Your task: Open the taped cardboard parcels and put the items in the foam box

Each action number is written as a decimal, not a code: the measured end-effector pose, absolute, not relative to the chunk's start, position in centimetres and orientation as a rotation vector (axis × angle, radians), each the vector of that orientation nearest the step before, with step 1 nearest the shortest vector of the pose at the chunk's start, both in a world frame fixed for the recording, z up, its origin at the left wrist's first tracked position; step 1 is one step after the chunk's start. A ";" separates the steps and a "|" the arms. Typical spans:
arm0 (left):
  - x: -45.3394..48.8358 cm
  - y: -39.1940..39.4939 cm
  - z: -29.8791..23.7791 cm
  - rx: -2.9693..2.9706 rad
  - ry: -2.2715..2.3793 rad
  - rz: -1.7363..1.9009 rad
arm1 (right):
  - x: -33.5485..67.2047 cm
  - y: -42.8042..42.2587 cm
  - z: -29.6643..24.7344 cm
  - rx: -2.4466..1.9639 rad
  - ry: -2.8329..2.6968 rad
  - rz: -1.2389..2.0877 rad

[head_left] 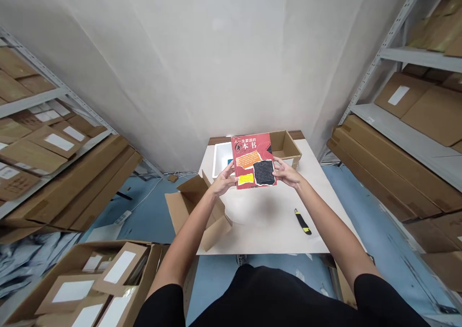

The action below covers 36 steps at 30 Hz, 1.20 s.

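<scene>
While it hangs above the worktop, long axis pointing away from the person, the book is gripped by fingers of the left hand and right hand, one per side edge.

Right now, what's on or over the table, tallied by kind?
Red book, between left hand and right hand: 1
Open cardboard boxes: 2, far box and left box
White tray: 1
Utility knife: 1
Total: 5
</scene>
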<state>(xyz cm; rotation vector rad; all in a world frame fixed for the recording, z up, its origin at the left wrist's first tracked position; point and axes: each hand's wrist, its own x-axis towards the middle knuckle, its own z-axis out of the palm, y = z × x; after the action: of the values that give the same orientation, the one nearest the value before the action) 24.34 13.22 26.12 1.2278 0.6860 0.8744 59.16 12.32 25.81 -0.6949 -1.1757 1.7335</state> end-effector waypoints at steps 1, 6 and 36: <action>23.4 14.3 25.8 1.236 0.682 0.843 | 58.6 13.0 25.9 -0.675 -1.177 1.767; 18.9 19.8 24.0 1.238 0.624 0.760 | 55.5 17.4 25.7 -0.727 -1.197 1.837; 20.4 20.9 19.5 1.787 1.222 0.710 | 50.0 21.0 11.7 -1.448 -1.132 1.614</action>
<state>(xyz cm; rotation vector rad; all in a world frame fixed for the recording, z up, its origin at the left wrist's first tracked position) 20.39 20.86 19.48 1.7872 1.2220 0.7104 49.97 20.98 11.66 -1.4482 -1.1323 1.6139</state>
